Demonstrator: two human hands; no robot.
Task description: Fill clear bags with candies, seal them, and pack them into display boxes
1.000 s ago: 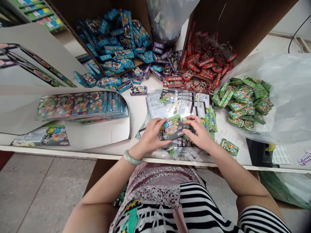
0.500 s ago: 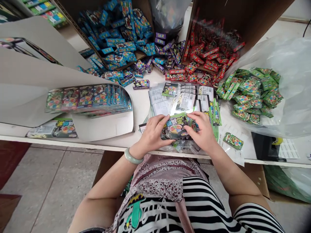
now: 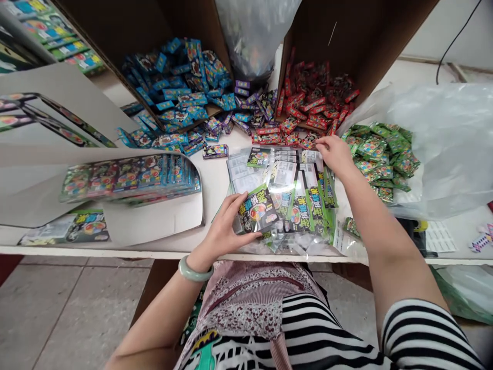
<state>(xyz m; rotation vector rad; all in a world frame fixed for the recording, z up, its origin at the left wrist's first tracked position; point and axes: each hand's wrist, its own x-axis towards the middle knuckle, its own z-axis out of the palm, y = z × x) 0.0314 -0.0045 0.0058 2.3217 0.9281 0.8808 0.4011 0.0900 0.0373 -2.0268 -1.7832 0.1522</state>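
Note:
My left hand (image 3: pixel 227 228), a jade bangle on its wrist, grips a black-and-green printed candy card (image 3: pixel 257 209) by its edge, just above the near end of a spread of bagged card packs (image 3: pixel 292 195). These packs lie in overlapping rows on transparent plastic. My right hand (image 3: pixel 334 155) is at the far right corner of the spread, its fingers close to the packs and holding nothing. Red candy packets (image 3: pixel 308 110) lie just beyond those fingertips, and green packets (image 3: pixel 379 156) lie to its right.
Cardboard dividers (image 3: pixel 115 46) hold heaps of blue packets (image 3: pixel 173 82); purple packets (image 3: pixel 250 105) spill between the heaps. A stack of display cards (image 3: pixel 129 180) lies on white board at left. A plastic bag (image 3: pixel 442 149) sits at right. The white table's front edge (image 3: pixel 96 252) runs below my hands.
My right hand has let go of the card and moved away to the far right corner of the spread. My left hand keeps the card and has shifted slightly left.

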